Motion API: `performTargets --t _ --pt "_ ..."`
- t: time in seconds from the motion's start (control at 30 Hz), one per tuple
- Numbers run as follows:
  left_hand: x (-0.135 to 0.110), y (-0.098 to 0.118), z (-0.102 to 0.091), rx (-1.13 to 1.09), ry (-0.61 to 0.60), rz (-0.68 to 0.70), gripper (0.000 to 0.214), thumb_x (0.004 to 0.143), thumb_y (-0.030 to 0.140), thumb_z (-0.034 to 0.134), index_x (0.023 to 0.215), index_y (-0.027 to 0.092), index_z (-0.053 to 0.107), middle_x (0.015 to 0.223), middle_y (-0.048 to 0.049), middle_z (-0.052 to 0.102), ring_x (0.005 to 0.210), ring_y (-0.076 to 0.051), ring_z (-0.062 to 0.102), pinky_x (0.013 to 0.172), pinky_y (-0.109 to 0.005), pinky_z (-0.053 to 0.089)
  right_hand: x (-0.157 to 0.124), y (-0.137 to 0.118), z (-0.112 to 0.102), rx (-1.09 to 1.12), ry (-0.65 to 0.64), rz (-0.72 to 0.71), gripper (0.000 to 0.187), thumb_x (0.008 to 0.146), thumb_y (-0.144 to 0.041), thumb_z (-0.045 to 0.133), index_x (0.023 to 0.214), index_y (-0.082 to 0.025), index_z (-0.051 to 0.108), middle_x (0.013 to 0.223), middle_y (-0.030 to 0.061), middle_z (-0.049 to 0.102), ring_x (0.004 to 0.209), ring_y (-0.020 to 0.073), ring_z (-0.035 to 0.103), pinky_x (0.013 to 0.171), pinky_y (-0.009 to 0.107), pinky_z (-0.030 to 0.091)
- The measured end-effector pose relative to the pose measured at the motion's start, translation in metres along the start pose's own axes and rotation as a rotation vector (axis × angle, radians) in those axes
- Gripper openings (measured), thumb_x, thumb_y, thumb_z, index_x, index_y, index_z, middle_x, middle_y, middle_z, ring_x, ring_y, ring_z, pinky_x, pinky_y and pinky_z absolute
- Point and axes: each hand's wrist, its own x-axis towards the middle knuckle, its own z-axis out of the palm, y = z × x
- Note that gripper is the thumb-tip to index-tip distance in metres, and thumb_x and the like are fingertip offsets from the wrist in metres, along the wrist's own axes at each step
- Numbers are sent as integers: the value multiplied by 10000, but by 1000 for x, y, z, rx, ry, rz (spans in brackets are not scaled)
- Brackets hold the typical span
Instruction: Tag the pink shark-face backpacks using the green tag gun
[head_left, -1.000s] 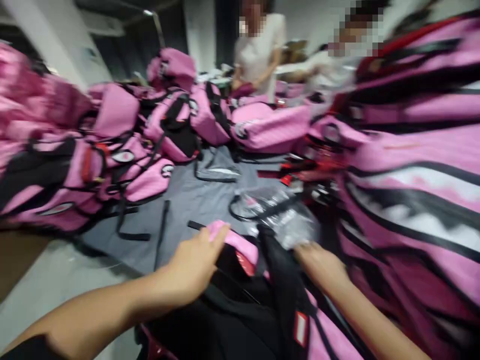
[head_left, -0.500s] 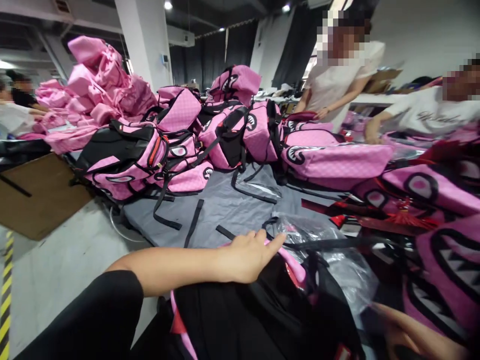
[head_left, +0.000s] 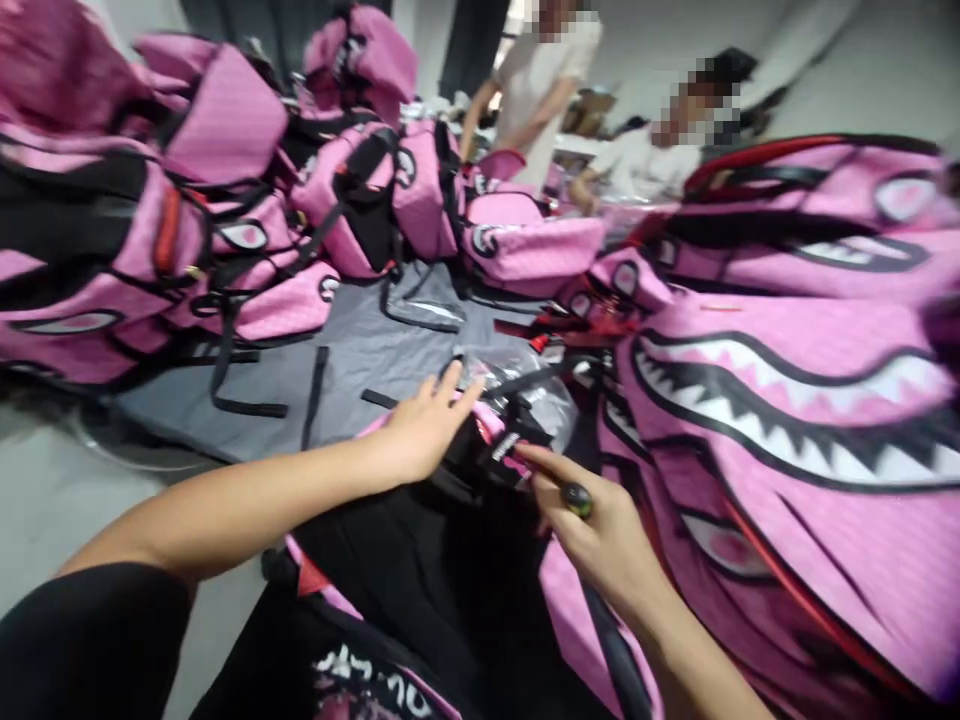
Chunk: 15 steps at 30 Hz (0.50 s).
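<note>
A pink and black backpack (head_left: 420, 560) lies in front of me, black back panel up. My left hand (head_left: 424, 425) rests flat on its far pink edge with the fingers stretched out. My right hand (head_left: 592, 520), with a dark ring on one finger, pinches a small black strap end with a label (head_left: 508, 445) at the top of the backpack. A crumpled clear plastic bag (head_left: 540, 385) lies just beyond both hands on the grey table cover (head_left: 360, 370).
Pink shark-face backpacks are heaped at the left (head_left: 150, 240), the back (head_left: 390, 180) and close on the right (head_left: 787, 400). Loose black straps (head_left: 247, 405) trail over the grey cover. Two people (head_left: 630, 150) work at the far side.
The view has swung down and to the right. My right hand has come up into view and pinched the strap end. My left hand stays on the backpack's edge.
</note>
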Motion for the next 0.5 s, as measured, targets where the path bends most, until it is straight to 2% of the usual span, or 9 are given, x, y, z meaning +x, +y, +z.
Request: performTargets --t 0.1,0.2,0.23,0.3,0.37,0.5 --pt "1 -4 0 20 -1 17 990 747 -65 537 1576 163 47 1639 -252 22 1421 -391 360 983 -460 515 3 -8 2 85 -36 32 345 895 -417 569 1082 -177 733 781 34 744 614 180 679 563 280 537" --pt "-1 -5 1 54 3 17 1005 751 -44 569 1578 184 45 1643 -240 17 1362 -370 445 945 -446 539 3 -5 8 -16 126 -84 223 912 -337 572 969 -190 730 831 36 749 721 185 713 660 271 556" --pt "-1 -5 2 59 -1 13 1017 751 -43 573 1578 193 29 1645 -234 16 1353 -364 458 940 -441 543 3 -2 11 -88 186 -131 214 917 -298 562 1026 -195 714 862 39 751 755 186 720 693 273 557" --pt "-1 -5 4 50 -1 15 1041 748 -53 564 1578 207 -8 1648 -223 5 1357 -355 458 945 -430 542 4 1 16 -209 230 -185 320 923 -248 550 1230 -201 625 892 38 753 783 183 727 717 269 551" --pt "1 -8 6 28 3 27 1025 756 -63 532 1578 208 -17 1650 -216 -4 1365 -347 454 958 -421 534 8 3 23 -234 184 -184 365 925 -243 551 1287 -197 565 870 32 754 758 177 729 680 248 537" --pt "3 -11 6 4 -12 31 971 759 -67 489 1576 199 36 1639 -253 14 1305 -356 524 949 -442 528 18 7 36 -279 -60 -152 140 891 -239 536 938 -208 664 755 31 735 638 181 705 565 238 477"
